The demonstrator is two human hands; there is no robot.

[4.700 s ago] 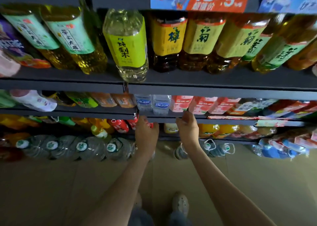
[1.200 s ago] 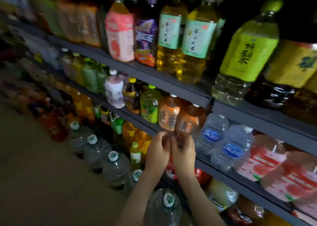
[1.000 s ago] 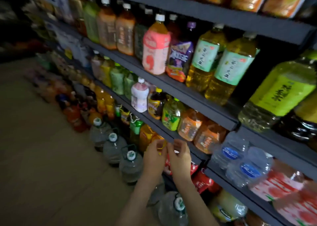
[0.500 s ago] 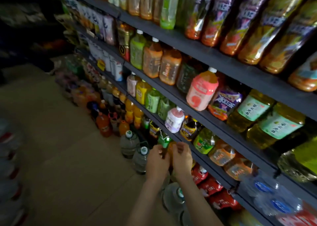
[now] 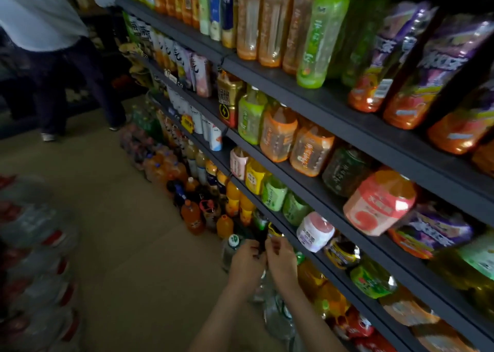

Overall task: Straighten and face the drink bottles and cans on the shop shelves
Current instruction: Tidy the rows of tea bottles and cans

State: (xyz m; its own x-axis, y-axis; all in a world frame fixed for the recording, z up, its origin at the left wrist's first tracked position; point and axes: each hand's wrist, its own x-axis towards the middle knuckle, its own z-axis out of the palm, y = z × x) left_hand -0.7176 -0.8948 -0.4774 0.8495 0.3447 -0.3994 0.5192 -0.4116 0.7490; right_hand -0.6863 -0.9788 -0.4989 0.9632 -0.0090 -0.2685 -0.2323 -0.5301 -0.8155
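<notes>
Head view: the shelves (image 5: 355, 135) run in dark tiers from 11 o'clock down to 5 o'clock, packed with drink bottles. On the top tier at 1 o'clock a tall green bottle (image 5: 319, 30) stands beside clear orange ones. One tier lower, near the centre, are squat orange-labelled bottles (image 5: 278, 135). At 3 o'clock a bottle with a pink label (image 5: 379, 204) sits at the front edge of its shelf. Just below it, on the next tier, is a smaller white-and-pink bottle (image 5: 315, 231).

Low at 6 o'clock both bare forearms reach in. The left hand (image 5: 247, 262) and right hand (image 5: 282, 262) are side by side, knuckles nearly touching, just in front of a lower shelf's edge. Both sets of fingers are curled. The left fingers pinch a small dark thing (image 5: 261, 240) that stands up between the hands; what it is cannot be told. Whether the right fingers grip anything cannot be told either.

On the floor (image 5: 120, 218) along the shelf foot stand orange soda bottles (image 5: 191, 215) and a clear water jug (image 5: 231, 247) just beside the left hand. At 8 o'clock lie blurred water packs (image 5: 34, 244). At 11 o'clock another person (image 5: 53, 57) stands in a white top and dark trousers.
</notes>
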